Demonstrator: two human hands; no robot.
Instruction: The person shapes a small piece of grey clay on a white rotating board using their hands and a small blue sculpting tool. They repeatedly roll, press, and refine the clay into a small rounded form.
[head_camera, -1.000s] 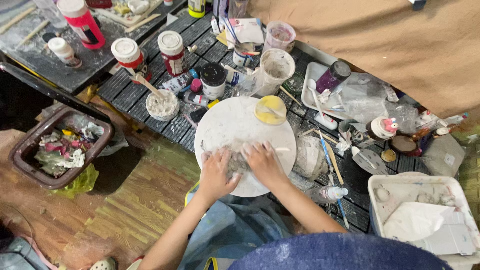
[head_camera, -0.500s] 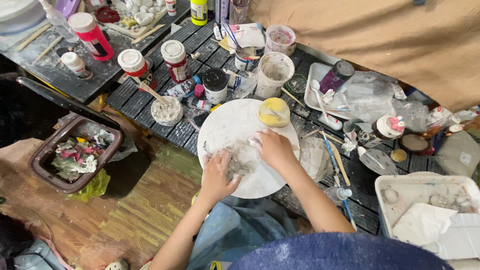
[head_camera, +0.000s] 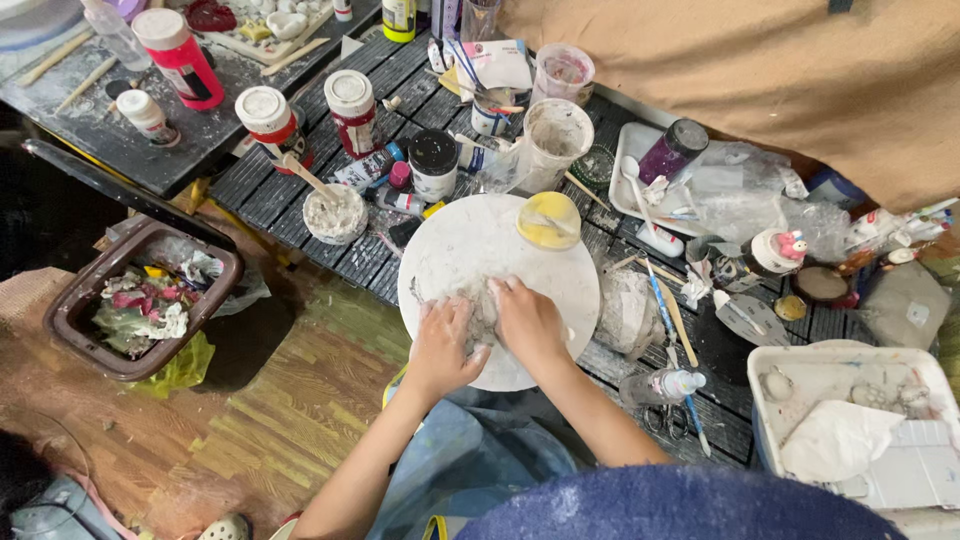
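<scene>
Grey-white clay lump (head_camera: 478, 310) lying on the round white board (head_camera: 470, 240), squeezed between both hands. Left hand (head_camera: 446, 345) cupped against the lump's near-left side, fingers curled onto it; right hand (head_camera: 527, 322) pressed over its right side, fingers bent down into the clay. Both closed partway around the lump, neither lifting it off the board. At the board's far edge, a yellow sponge (head_camera: 548, 220). Left of the board, a small bowl of white paste (head_camera: 335, 213) with a wooden stick standing in it; beyond that, red paint jars with white lids (head_camera: 272, 122). Behind the board, a cloudy plastic cup (head_camera: 556, 135). Right of the board, a white tray (head_camera: 632, 165) and a white plastic tub (head_camera: 850, 365). All on a dark slatted table (head_camera: 350, 255), spattered white. Left of the board and lower, a brown bin of scraps (head_camera: 90, 340) on a wooden floor (head_camera: 250, 440).
</scene>
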